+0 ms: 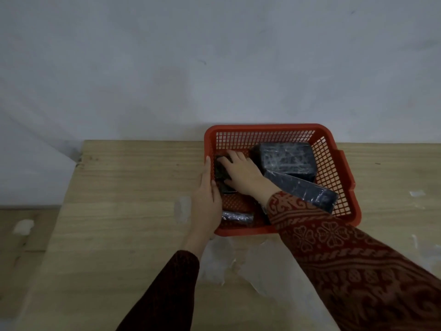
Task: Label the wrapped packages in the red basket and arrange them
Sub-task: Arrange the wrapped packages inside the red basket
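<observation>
A red mesh basket [334,163] stands on the wooden table against the wall. It holds several dark packages wrapped in clear film: a large block [286,158] at the back, a long flat one [303,189] leaning beside it, a small one [237,217] at the front, and a small dark package [220,173] at the left wall. My right hand [241,173] reaches into the basket and lies on that small dark package, fingers curled over it. My left hand [206,194] presses flat against the outside of the basket's left wall.
Sheets of clear film [238,261] lie on the table [119,211] in front of the basket. Small white scraps [416,193] sit to the right. The table's left edge drops to the floor, where a white scrap [23,226] lies.
</observation>
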A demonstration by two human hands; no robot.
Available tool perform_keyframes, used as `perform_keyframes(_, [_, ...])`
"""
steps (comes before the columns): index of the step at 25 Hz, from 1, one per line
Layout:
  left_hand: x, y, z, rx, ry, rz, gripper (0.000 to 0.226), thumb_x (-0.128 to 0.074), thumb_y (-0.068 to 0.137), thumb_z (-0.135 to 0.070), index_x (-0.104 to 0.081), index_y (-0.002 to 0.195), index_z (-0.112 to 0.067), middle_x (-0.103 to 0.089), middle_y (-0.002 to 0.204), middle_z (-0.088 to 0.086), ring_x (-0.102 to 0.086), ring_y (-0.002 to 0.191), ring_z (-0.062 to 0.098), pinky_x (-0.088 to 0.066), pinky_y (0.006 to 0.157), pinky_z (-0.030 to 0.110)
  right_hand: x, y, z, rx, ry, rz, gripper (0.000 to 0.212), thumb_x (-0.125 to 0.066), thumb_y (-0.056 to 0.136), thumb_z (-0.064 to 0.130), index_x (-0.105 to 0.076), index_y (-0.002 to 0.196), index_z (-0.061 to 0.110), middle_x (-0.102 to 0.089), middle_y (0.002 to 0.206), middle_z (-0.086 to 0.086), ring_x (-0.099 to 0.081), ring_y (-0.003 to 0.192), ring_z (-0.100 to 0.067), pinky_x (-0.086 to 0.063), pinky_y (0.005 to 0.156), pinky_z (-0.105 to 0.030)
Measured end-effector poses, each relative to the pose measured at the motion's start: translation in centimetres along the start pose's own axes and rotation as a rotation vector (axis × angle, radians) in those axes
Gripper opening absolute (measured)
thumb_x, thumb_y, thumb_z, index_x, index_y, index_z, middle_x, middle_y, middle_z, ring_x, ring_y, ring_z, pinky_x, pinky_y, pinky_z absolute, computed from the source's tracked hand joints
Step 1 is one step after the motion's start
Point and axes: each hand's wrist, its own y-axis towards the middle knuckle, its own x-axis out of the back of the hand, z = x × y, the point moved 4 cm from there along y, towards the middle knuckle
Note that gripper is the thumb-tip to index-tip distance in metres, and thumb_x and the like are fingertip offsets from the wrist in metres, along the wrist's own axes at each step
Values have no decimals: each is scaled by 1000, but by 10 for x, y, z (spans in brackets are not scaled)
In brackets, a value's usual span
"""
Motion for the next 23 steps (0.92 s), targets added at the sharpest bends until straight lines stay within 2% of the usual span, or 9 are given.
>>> perform_keyframes(3, [0, 0, 2, -1, -41, 2, 55, -34, 100, -5, -18, 151, -19, -40, 131, -10, -36, 103, -32, -29, 83, -7, -8, 15, -5, -26, -9, 41, 67, -66, 84, 20, -30, 140, 13, -39, 142, -16, -35, 130, -35, -40, 102, -49])
perform_keyframes(7, [0, 0, -1, -5, -33, -3, 54, -34, 100, -5, -18, 151, -17, -42, 128, -11, -47, 89, -23, -34, 73, -6, 0, 21, -16, -6, 199, -62, 40, -56, 90, 14, -47, 129, 10, -49, 127, -17, -51, 112, -35, -48, 91, -45])
perform_keyframes(9, [1, -1, -3, 0, -36, -14, 54, -34, 100, -6, -17, 150, -18, -44, 119, -17, -51, 85, -10, -36, 71, -5, 10, 23, -25, -18, 410, -80, 18, -59, 90, 15, -58, 106, 7, -57, 103, -13, -54, 95, -28, -46, 79, -36])
perform_keyframes(10, [0, -1, -3, 3, -37, -15, 54, -34, 100, -6, -17, 150, -18, -43, 111, -24, -51, 81, -13, -37, 70, -4, 14, 23, -30, -53, 500, -75, 9, -61, 89, 15, -56, 92, 8, -56, 87, -8, -52, 85, -24, -42, 69, -32])
perform_keyframes(13, [-1, -1, -3, 20, -39, 0, 54, -33, 101, -7, -16, 151, -19, -37, 102, -33, -45, 79, -25, -39, 70, -2, 22, 25, -43, -188, 600, -43, 19, -65, 87, 18, -50, 82, 8, -46, 68, 1, -46, 74, -20, -29, 52, -27])
perform_keyframes(17, [1, -1, -5, 34, -54, 8, 55, -33, 101, -8, -16, 151, -22, -46, 109, -16, -46, 77, -21, -41, 69, 0, 24, 31, -48, -271, 649, -19, 25, -72, 82, 21, -59, 98, 6, -55, 91, -7, -60, 90, -28, -50, 75, -36])
perform_keyframes(20, [1, -1, -6, 28, -57, 1, 54, -33, 101, -7, -17, 151, -20, -47, 116, -10, -46, 80, -22, -40, 70, 0, 21, 35, -54, -357, 679, -30, 36, -75, 79, 21, -57, 103, 2, -60, 105, -16, -60, 102, -33, -53, 85, -41])
perform_keyframes(22, [1, -1, -6, 23, -57, -5, 55, -34, 100, -6, -17, 151, -19, -45, 111, -14, -44, 80, -24, -40, 71, 0, 19, 38, -56, -421, 757, -58, 38, -76, 78, 20, -57, 103, 0, -60, 105, -17, -61, 102, -32, -55, 84, -45])
perform_keyframes(23, [1, -1, -5, 20, -56, -9, 55, -34, 100, -5, -17, 151, -19, -45, 109, -15, -44, 81, -24, -39, 72, -1, 18, 40, -56, -445, 757, -60, 32, -76, 78, 21, -58, 95, 0, -60, 95, -15, -63, 97, -31, -57, 79, -43])
